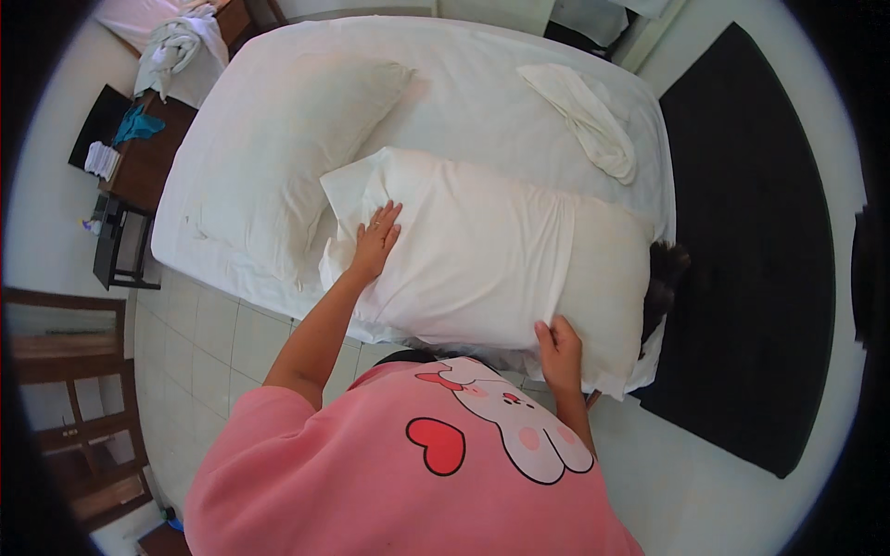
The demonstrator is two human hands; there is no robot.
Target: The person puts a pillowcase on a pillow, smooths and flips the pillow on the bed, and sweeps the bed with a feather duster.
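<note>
Before me a pillow (pixel 606 278) lies on the bed, partly inside a white pillowcase (pixel 473 243). The case covers its left and middle part, while the right end is bare. My left hand (pixel 377 240) rests flat on the case near its loose left end, fingers slightly apart. At the near side, my right hand (pixel 560 351) pinches the open edge of the pillowcase between thumb and fingers, beside the bare part of the pillow.
A second, uncovered pillow (pixel 278 167) lies at left on the white bed sheet (pixel 466 62). A crumpled white cloth (pixel 584 118) is at the far right. The black headboard (pixel 751 264) borders the bed. A wooden desk (pixel 149 149) holds a teal cloth (pixel 139 125) and folded white cloths (pixel 102 160).
</note>
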